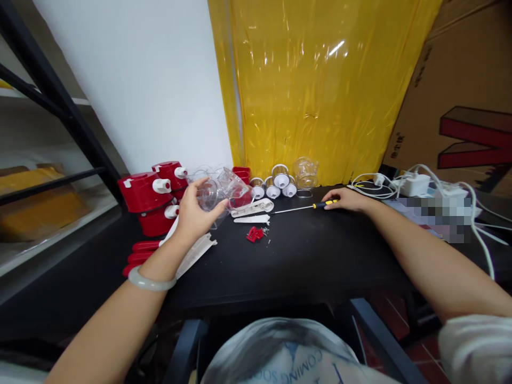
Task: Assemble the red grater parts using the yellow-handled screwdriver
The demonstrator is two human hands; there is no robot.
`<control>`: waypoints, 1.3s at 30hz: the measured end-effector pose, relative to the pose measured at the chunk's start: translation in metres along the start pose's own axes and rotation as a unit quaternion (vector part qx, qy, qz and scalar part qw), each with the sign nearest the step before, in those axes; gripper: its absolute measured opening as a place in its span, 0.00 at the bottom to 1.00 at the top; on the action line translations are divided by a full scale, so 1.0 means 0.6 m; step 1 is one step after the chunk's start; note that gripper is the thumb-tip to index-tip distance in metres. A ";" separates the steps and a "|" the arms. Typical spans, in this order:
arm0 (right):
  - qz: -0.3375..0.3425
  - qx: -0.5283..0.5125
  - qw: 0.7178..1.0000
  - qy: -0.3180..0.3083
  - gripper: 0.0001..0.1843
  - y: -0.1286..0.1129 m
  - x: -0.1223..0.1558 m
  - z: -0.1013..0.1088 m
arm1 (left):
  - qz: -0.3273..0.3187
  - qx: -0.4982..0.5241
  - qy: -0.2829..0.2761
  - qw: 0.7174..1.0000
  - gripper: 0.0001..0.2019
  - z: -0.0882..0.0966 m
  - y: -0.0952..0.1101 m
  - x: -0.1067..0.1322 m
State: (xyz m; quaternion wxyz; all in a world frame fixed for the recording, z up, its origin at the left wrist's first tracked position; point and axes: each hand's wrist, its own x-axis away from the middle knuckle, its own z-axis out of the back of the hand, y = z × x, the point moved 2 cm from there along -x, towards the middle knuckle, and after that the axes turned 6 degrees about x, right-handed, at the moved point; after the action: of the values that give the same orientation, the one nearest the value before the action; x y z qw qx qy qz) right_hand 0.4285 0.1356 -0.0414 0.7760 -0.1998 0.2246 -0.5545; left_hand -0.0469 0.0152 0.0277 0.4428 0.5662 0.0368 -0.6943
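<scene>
My left hand (197, 212) is curved round a clear plastic cup (208, 196), thumb on one side and fingers on the other. More clear plastic pieces (234, 182) crowd just behind it. My right hand (343, 200) grips the yellow-and-black handle of a screwdriver (296, 208); its long shaft points left along the table. By the tip lie a white plastic handle part (262, 207) and a flat white strip (252, 219). Small red pieces (255, 234) with several screws (265, 231) rest nearer to me.
Red containers with white knobs (140, 193) are stacked at left, beside red curved parts (140, 256). White-ended cylinders (281, 177) and a clear cup (306, 173) stand against the yellow-wrapped panel (312, 96). White cables and adapters (416, 184) occupy the right.
</scene>
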 end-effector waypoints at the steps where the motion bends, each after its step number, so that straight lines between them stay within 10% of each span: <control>1: 0.003 0.023 1.000 -0.011 0.23 -0.002 -0.002 -0.001 | -0.001 -0.002 0.000 1.000 0.34 0.000 0.001 0.000; 8: 0.219 0.229 0.945 0.082 0.15 -0.176 0.013 -0.049 | 0.004 -0.008 0.004 1.000 0.33 0.003 0.000 -0.002; 14: 0.357 0.265 0.895 -0.042 0.15 -0.344 0.002 -0.151 | 0.001 -0.007 0.015 1.000 0.33 0.006 -0.007 -0.004; 39: 0.200 0.279 0.939 0.027 0.10 -0.374 -0.152 -0.140 | -0.001 -0.005 0.045 0.999 0.31 0.022 -0.006 -0.015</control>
State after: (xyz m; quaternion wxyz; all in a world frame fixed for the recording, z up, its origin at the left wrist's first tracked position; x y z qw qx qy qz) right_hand 0.1820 0.1488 0.0269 0.8892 0.0885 0.1167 -0.4335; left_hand -0.0595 0.0153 0.0383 0.4431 0.5943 0.0608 -0.6684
